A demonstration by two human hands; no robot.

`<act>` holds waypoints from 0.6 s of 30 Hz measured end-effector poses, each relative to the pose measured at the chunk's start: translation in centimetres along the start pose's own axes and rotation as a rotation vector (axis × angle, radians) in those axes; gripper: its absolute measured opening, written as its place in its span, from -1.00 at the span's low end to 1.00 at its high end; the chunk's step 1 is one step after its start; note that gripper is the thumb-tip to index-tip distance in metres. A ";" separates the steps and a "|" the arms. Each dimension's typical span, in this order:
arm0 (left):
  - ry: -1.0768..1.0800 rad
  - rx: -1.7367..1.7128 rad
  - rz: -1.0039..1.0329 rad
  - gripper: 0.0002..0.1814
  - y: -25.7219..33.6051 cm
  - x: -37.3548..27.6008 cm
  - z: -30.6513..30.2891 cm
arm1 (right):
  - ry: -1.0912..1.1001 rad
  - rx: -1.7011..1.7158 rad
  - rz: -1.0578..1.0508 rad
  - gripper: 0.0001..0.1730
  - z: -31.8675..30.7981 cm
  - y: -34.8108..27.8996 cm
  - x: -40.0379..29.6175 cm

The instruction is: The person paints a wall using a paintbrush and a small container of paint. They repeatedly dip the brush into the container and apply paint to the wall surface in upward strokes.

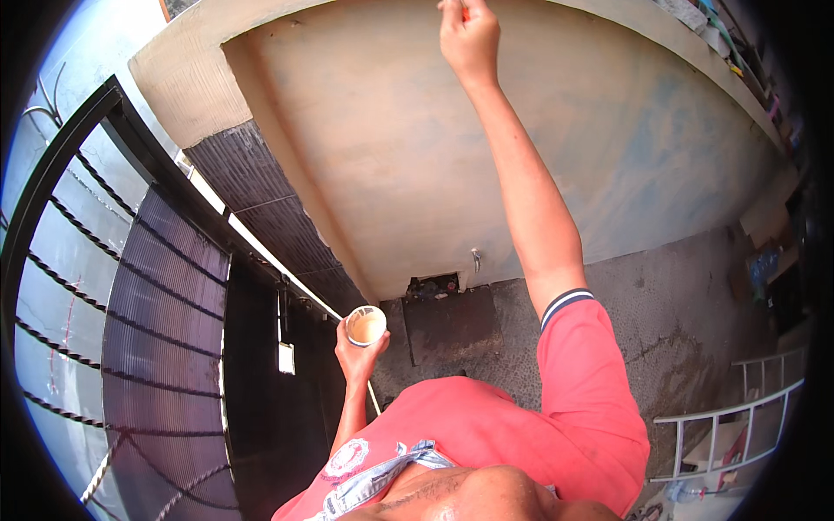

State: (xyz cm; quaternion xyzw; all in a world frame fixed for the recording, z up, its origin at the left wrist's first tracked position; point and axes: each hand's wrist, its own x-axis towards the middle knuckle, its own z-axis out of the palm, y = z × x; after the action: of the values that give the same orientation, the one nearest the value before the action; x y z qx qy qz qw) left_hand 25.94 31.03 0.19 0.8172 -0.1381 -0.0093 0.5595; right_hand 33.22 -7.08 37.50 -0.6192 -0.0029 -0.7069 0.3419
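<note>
My left hand (357,355) is wrapped around a small cup (366,325) at the lower middle of the view. Inside it lies a beige liquid that looks like paint. Stretched far up, my right hand (470,45) is closed around a small orange-red thing (466,14), of which only a bit shows between the fingers. The top edge of the view cuts off whatever extends beyond it. Behind that hand is a beige-coated wall (391,143), with bluish patches towards its right side.
A black metal gate (98,104) with twisted bars stands at left, beside dark ribbed tiles (267,195). Low on the wall is a tap (476,259), near a dark opening (433,286). A metal ladder (730,417) lies at right on the rough floor (625,325). Clutter (707,26) tops the wall.
</note>
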 end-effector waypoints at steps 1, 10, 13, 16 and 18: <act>-0.004 -0.009 0.005 -0.06 0.3 -0.1 0.1 | -0.014 -0.014 -0.036 -0.69 1.1 0.1 1.0; 0.058 0.049 0.006 -0.04 -0.2 -0.4 0.8 | -0.078 0.070 0.182 -0.66 5.1 0.5 -5.2; 0.057 0.023 -0.011 -0.08 -0.4 -0.6 0.9 | -0.092 0.059 0.182 -0.64 3.7 2.8 -10.5; 0.058 0.025 -0.002 -0.12 -1.0 -0.8 0.2 | -0.062 0.147 0.167 -0.65 3.2 2.7 -13.1; 0.046 0.026 -0.007 -0.14 -0.9 -0.6 0.1 | -0.016 0.176 0.082 -0.67 4.2 2.4 -12.1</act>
State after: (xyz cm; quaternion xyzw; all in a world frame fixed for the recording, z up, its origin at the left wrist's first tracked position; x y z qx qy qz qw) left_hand 25.52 31.40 -0.79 0.8248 -0.1224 0.0094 0.5520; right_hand 38.03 -1.35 26.89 -0.5920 -0.0426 -0.6844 0.4234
